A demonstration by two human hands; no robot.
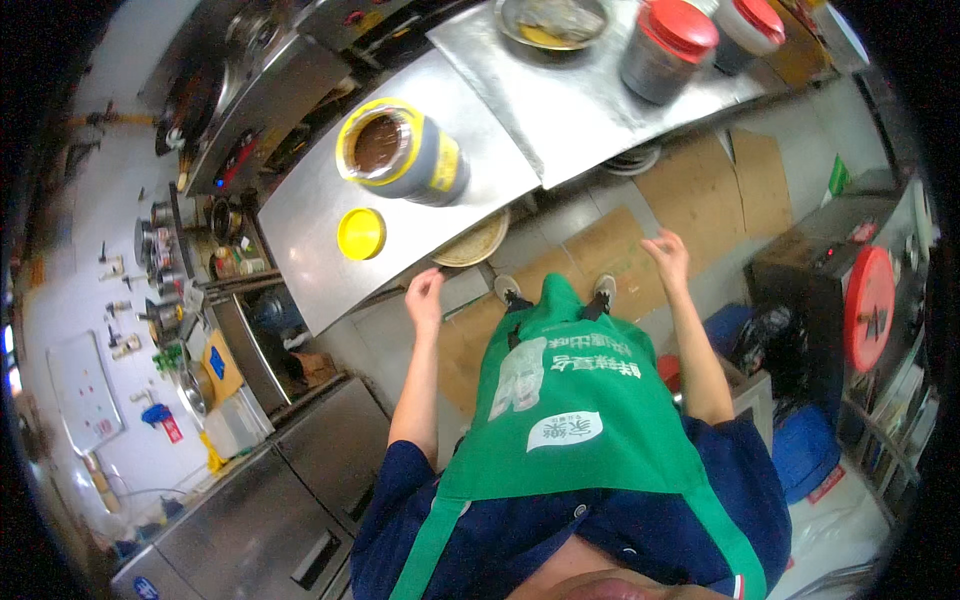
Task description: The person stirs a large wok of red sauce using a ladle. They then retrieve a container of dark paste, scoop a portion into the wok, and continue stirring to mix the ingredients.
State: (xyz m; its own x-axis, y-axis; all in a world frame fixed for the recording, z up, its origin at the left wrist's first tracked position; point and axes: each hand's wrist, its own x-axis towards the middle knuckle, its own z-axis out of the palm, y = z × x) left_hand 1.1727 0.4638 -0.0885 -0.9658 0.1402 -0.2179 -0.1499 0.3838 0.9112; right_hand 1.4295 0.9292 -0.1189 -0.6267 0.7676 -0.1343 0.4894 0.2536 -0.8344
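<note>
My left hand (pixel 425 298) is raised just off the front edge of the steel table (pixel 300 262), its fingers curled together with nothing visible in them. My right hand (pixel 667 259) hangs in the air over the floor, fingers loosely bent and apart, holding nothing that I can see. On the table stands a large dark plastic jar (pixel 442 176) with a yellow rim. Its mouth is uncovered, with shiny film remnants around brown contents (pixel 377 145). Beside it lies a yellow screw lid (pixel 361 234), nearest to my left hand.
On the adjoining steel surface (pixel 555 112) are a metal bowl (pixel 517 34) and two red-lidded jars (pixel 664 56). A round tray (pixel 476 244) juts out below the table. Flattened cardboard (pixel 607 247) covers the floor. A dark cabinet (pixel 795 262) stands at right, steel cabinets (pixel 255 502) at lower left.
</note>
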